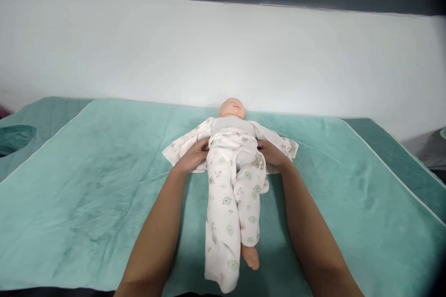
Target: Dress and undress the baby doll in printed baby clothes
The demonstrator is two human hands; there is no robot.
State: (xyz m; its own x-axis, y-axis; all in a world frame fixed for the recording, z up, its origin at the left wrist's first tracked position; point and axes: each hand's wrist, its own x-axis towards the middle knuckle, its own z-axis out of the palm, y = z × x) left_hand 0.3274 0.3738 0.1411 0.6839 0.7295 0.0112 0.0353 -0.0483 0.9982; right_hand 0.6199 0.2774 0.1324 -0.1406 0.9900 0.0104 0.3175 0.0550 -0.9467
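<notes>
A baby doll [232, 108] lies on its back, its head at the far end. White baby trousers [223, 199] with a small green animal print cover its hips and legs. One bare foot [251, 258] sticks out of the trouser leg on the right; the longer leg on the left hides the other foot. My left hand [194, 154] and my right hand [272, 153] pinch the two sides of the trousers at the waist, fingertips partly hidden. A white printed baby shirt [184, 141] is spread beneath the doll, its sleeves out to both sides.
A green plush cover [104, 185] with light piping lies under everything and looks wrinkled on the left. Behind the doll's head rises a white wall [216, 55], with a dark band above it. An oval opening [17, 139] shows at the left edge.
</notes>
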